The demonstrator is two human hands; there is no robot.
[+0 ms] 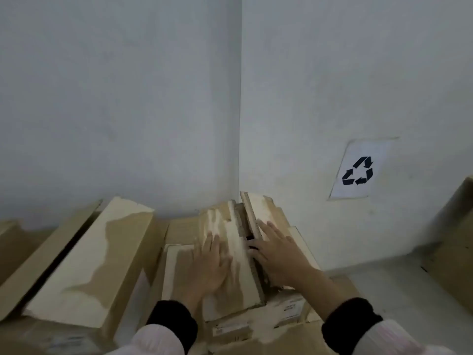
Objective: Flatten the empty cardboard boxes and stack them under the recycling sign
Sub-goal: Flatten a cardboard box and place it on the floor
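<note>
A cardboard box (230, 254) stands in the room corner, its torn pale flaps folded inward. My left hand (211, 265) lies flat on the left flap, fingers spread. My right hand (279, 254) presses on the right flap, its fingertips at the corrugated edge by a dark gap. A white paper recycling sign (358, 170) with a black arrow symbol is fixed low on the right wall, to the right of this box. The motion blurs both hands slightly.
A long cardboard box (94, 260) with a torn top leans at the left against the wall. More cardboard with labels (258, 326) lies under my hands. Another brown box (453, 254) stands at the right edge. Grey floor (384, 283) shows under the sign.
</note>
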